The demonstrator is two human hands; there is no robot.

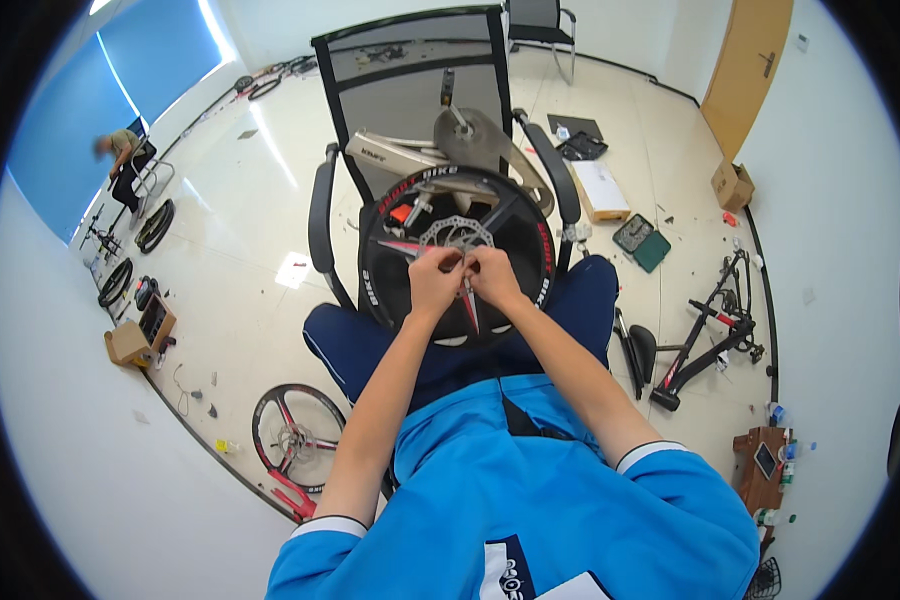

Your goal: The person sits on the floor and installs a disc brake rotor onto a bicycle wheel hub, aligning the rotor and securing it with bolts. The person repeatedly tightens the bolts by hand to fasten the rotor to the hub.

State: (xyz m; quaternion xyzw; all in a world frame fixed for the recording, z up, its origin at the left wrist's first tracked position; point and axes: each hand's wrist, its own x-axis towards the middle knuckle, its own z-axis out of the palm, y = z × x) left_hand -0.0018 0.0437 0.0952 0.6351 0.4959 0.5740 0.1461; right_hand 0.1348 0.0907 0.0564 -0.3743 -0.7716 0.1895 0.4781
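Note:
A black bicycle wheel (545, 250) with red-and-black spokes lies across my lap and the front of a black mesh armchair (410, 95). A silver disc brake rotor (442, 233) sits at the wheel's hub. My left hand (434, 282) and my right hand (494, 276) meet over the hub, fingers pinched close together. Whatever they grip there is too small and covered to make out. Behind the wheel, on the chair seat, rests a beige bicycle frame (395, 153) with a crank arm (452, 95) standing up from it.
A black-and-red bicycle frame (705, 345) lies on the floor at right, near a saddle (643, 350). A green tool case (654, 251) and cardboard box (733, 188) are beyond. Another wheel (260, 430) lies at lower left. A person (125, 165) sits far left.

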